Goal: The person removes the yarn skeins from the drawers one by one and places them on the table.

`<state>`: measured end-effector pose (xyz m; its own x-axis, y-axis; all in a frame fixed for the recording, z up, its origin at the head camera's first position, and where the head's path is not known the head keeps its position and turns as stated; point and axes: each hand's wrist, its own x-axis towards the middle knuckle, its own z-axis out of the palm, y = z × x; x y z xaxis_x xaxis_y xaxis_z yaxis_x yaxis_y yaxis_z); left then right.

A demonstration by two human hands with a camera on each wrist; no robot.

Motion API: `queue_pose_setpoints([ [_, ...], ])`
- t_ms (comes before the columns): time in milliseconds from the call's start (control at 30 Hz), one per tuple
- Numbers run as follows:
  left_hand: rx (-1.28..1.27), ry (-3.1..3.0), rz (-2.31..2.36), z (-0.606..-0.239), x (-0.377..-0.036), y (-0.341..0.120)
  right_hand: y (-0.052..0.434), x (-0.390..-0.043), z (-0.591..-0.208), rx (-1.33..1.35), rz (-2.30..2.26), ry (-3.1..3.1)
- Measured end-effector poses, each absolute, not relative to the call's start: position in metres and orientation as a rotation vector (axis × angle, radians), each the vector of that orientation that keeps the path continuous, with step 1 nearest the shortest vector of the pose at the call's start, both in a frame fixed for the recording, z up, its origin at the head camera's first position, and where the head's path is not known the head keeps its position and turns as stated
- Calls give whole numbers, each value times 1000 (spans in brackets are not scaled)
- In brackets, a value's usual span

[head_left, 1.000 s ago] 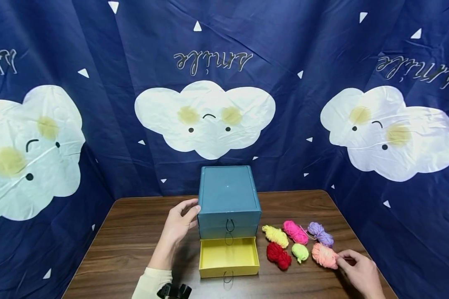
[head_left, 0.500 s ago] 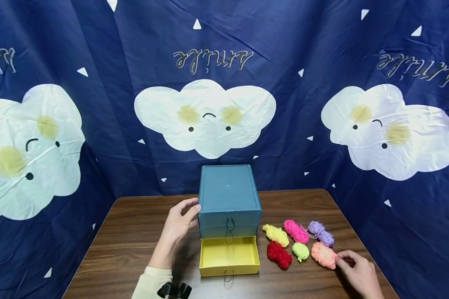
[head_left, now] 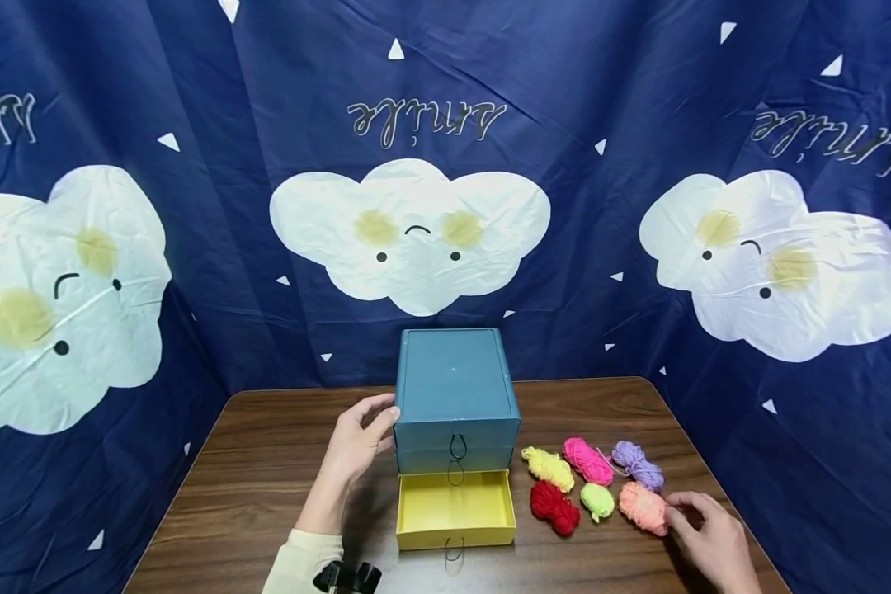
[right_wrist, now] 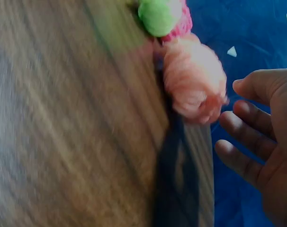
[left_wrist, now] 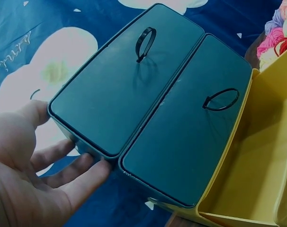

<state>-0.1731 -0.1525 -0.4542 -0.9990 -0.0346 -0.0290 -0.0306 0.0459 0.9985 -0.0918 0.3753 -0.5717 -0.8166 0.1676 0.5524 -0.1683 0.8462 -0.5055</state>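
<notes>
head view, left hand [head_left: 356,450]: fingers straight, resting against the left side of the blue drawer box [head_left: 454,388], holding nothing.
head view, drawer: yellow drawer [head_left: 454,509] pulled out at the near foot of the box, on the wooden table [head_left: 260,470].
head view, right hand [head_left: 709,540]: open, fingertips just beside the peach yarn ball [head_left: 643,506] at the near right.
head view, other yarn: red [head_left: 553,507], green [head_left: 596,500], yellow [head_left: 548,466], pink [head_left: 587,459] and purple [head_left: 637,464] bundles lie right of the box.
left wrist view: relaxed fingers [left_wrist: 82,179] touch the box's edge; two closed drawer fronts carry loop pulls [left_wrist: 144,43].
right wrist view: spread fingers [right_wrist: 250,125] near the peach yarn, gripping nothing; contact cannot be told.
</notes>
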Motion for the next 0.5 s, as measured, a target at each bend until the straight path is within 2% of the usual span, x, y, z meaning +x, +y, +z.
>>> queue_pose_setpoints([
  [500,84,-2275,-2169,-452,-172,-152,332,-100,-547,177,858,-2361],
])
